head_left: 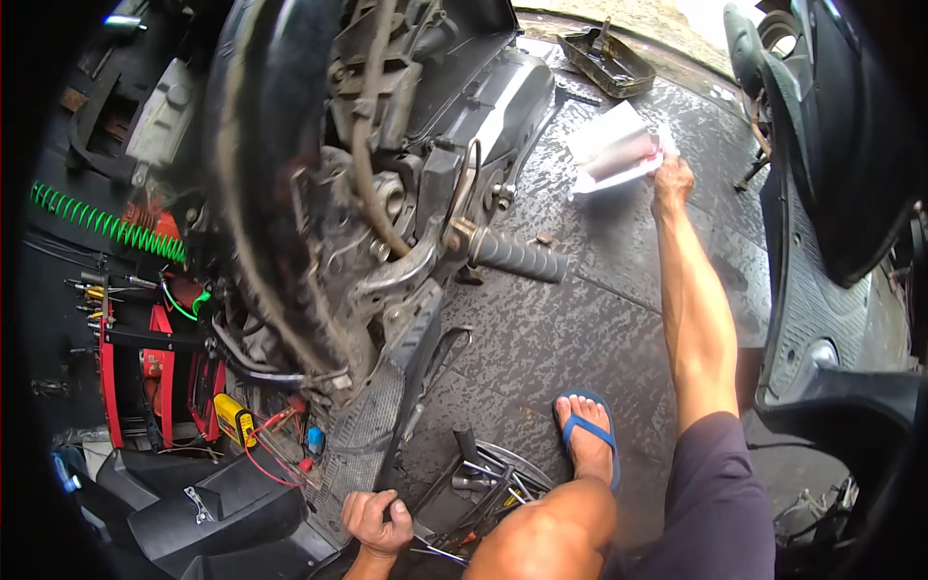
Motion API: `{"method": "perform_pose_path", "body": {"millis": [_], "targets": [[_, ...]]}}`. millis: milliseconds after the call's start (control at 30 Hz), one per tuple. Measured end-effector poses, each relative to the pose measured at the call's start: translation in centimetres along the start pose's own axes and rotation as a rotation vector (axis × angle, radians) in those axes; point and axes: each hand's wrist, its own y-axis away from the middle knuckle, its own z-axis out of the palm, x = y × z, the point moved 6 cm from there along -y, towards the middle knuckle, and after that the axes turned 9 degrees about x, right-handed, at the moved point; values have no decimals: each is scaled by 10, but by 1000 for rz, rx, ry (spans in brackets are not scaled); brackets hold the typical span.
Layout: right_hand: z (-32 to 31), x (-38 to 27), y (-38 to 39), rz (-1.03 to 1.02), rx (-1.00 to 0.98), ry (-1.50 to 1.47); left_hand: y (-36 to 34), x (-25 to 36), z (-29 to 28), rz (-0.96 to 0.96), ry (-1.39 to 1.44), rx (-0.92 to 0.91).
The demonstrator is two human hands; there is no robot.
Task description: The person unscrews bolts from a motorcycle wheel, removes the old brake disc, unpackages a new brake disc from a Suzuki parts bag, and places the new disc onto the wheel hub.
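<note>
My right hand (674,181) is stretched out over the floor, its fingers closed on the edge of a glossy white sheet (619,155) with a dark reddish patch. Glare hides the sheet's details, so I cannot tell paper from a flat packet. Low in the view, my left hand (377,522) is loosely curled near the footboard, and nothing shows in it. To the left stands a partly stripped scooter (387,213), with its dusty engine parts exposed and a ribbed rubber foot peg (519,257) sticking out toward the middle.
A grimy black tray (607,63) sits at the far edge of the wet-looking tiles. Another scooter (822,319) borders the right side. A tray of hand tools (483,480) lies beside my sandalled foot (587,440). At left are a red tool rack (159,377) and a green coiled hose (106,225).
</note>
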Motion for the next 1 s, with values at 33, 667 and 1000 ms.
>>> {"method": "perform_pose_path", "body": {"millis": [33, 667, 1000], "targets": [[-21, -3, 3, 12, 29, -19, -2, 2, 2, 22, 43, 17], [-272, -86, 306, 173, -133, -485, 54, 9, -24, 112, 497, 320], [-420, -219, 556, -238, -575, -154, 288, 54, 64, -1570, 1930, -790]]}}
